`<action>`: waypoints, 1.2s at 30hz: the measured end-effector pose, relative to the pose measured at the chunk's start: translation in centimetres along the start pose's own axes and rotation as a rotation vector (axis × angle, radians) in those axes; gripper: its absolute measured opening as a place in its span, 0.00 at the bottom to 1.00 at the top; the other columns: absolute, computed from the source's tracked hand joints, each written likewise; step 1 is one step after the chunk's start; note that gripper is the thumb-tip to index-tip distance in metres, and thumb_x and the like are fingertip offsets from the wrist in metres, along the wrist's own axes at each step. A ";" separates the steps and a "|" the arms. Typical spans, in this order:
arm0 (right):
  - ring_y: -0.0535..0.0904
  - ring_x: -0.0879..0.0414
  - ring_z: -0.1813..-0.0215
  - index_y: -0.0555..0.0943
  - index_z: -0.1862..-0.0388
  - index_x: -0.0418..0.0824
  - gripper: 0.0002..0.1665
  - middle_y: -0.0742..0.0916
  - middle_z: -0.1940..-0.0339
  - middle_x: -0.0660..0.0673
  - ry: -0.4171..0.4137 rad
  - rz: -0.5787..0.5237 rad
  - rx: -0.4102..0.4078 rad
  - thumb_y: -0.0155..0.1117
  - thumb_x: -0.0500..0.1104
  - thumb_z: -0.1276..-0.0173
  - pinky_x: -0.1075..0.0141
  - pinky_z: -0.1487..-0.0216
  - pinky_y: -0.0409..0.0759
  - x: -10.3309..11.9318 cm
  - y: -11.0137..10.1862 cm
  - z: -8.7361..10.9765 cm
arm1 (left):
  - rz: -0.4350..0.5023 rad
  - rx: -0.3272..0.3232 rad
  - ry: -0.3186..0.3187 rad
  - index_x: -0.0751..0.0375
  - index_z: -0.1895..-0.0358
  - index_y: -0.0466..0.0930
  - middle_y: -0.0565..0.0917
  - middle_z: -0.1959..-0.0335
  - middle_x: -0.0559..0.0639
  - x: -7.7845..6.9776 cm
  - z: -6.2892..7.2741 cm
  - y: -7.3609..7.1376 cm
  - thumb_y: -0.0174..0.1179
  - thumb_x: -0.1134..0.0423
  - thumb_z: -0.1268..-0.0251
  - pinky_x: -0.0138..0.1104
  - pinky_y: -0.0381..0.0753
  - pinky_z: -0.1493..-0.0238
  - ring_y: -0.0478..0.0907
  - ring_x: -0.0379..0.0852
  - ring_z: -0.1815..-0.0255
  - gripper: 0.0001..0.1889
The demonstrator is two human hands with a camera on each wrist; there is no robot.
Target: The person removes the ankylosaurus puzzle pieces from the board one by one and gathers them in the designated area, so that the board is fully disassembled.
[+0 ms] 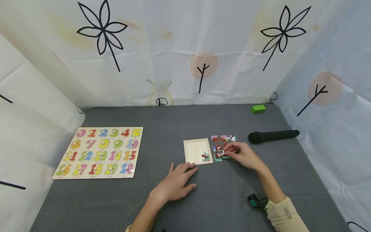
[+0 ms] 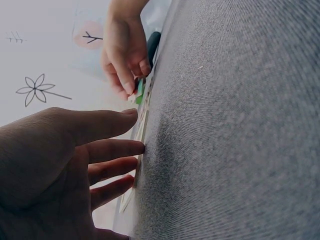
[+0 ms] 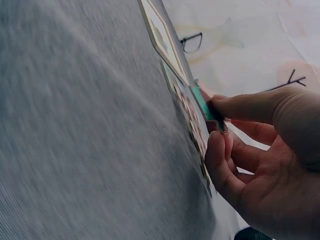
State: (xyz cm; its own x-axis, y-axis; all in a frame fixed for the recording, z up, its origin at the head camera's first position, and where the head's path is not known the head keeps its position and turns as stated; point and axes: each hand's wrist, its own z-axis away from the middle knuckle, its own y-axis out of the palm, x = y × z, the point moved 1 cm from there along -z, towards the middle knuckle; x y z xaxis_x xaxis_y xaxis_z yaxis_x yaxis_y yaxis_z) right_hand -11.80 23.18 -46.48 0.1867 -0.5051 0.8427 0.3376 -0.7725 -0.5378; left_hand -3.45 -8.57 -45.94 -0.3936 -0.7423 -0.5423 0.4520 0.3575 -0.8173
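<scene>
My right hand (image 1: 244,156) pinches a jigsaw puzzle piece (image 3: 202,102) with a green edge between thumb and fingers, tilted up over the loose pieces. Those colourful jigsaw pieces (image 1: 215,149) lie grouped just right of a square wooden puzzle tray (image 1: 192,149). One piece (image 1: 205,157) sits in the tray's lower right corner; the rest of its pale base is bare. Fingers spread, my left hand (image 1: 174,185) lies at the near edge of the tray, its fingertips right at the rim. Nothing is in that hand in the left wrist view.
On the left lies a wooden number board (image 1: 100,154) with knobbed numerals. A black microphone (image 1: 273,136) lies right of the pieces, and a green block (image 1: 258,109) is at the back right. Near my right forearm is a small black-and-teal object (image 1: 256,201). White curtains surround the grey table.
</scene>
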 end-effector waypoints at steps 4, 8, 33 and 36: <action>0.78 0.68 0.67 0.88 0.53 0.32 0.06 0.91 0.62 0.38 0.012 0.051 -0.014 0.71 0.33 0.25 0.70 0.66 0.79 -0.4 -0.5 0.2 | -0.006 0.005 -0.006 0.55 0.19 0.73 0.70 0.16 0.50 0.0 -0.1 0.0 0.66 0.51 0.21 0.75 0.51 0.16 0.64 0.54 0.14 0.32; 0.80 0.69 0.64 0.90 0.55 0.36 0.04 0.92 0.63 0.43 0.030 0.105 -0.020 0.72 0.35 0.25 0.71 0.62 0.79 -0.6 -0.5 0.2 | -0.011 0.008 -0.009 0.54 0.19 0.73 0.70 0.16 0.50 0.0 -0.1 0.1 0.66 0.51 0.22 0.75 0.52 0.16 0.64 0.54 0.14 0.32; 0.80 0.66 0.68 0.91 0.62 0.44 0.02 0.89 0.68 0.50 0.048 0.352 -0.147 0.79 0.39 0.30 0.68 0.63 0.79 0.4 0.6 0.4 | -0.007 0.011 -0.008 0.54 0.19 0.73 0.70 0.16 0.50 0.0 -0.2 0.0 0.66 0.52 0.21 0.74 0.52 0.16 0.64 0.55 0.13 0.32; 0.80 0.67 0.68 0.91 0.61 0.43 0.02 0.89 0.69 0.50 0.040 0.309 -0.140 0.79 0.39 0.30 0.69 0.64 0.79 0.4 0.7 0.3 | -0.007 0.007 -0.006 0.55 0.19 0.73 0.70 0.16 0.51 0.0 -0.2 0.0 0.66 0.52 0.21 0.74 0.52 0.16 0.64 0.55 0.14 0.32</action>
State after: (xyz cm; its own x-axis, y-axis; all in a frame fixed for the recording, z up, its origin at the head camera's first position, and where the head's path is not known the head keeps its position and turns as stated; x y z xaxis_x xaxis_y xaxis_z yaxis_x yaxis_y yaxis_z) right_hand -11.18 22.54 -46.50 0.2229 -0.7362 0.6390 0.1398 -0.6246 -0.7684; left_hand -3.55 -8.45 -45.96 -0.3921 -0.7483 -0.5351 0.4549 0.3478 -0.8198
